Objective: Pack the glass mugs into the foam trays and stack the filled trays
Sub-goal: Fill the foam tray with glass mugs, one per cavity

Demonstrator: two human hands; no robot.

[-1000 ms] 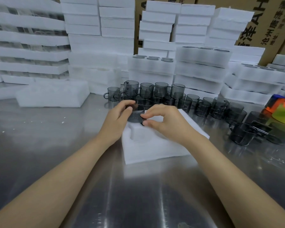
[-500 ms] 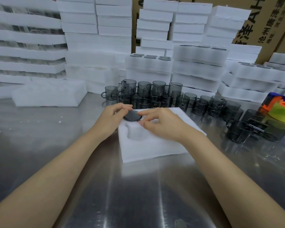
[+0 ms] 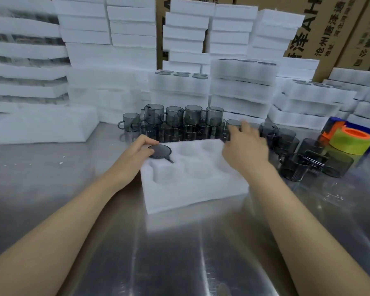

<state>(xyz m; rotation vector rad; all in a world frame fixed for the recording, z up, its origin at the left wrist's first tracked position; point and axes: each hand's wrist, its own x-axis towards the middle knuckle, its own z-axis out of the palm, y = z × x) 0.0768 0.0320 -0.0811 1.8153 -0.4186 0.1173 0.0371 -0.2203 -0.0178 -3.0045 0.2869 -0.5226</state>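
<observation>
**Left hand** (image 3: 135, 155): fingers curled round the left edge of the seated mug (image 3: 159, 151). This mug sits base-up in the far-left pocket of the foam tray (image 3: 192, 195), with its handle in the side slot.

**Right hand** (image 3: 246, 147): spread wide, holding nothing and blurred. It is above the tray's far-right corner, near the loose mugs (image 3: 181, 121) ranked just behind the tray.

**Progress:** 1 mug is packed; the other pockets that show are empty.

**Handling, as judged:** the smoked glass is rigid, smooth, brittle and probably light. Take a mug round its body or by the handle, invert it, and press on the flat base. The foam is soft and dents readily.

**Setting:** the tray lies on a steel table (image 3: 179, 253). Tipped mugs (image 3: 295, 167) lie right of the tray. Filled foam stacks (image 3: 242, 82) and cardboard cartons (image 3: 329, 28) stand behind it.
</observation>
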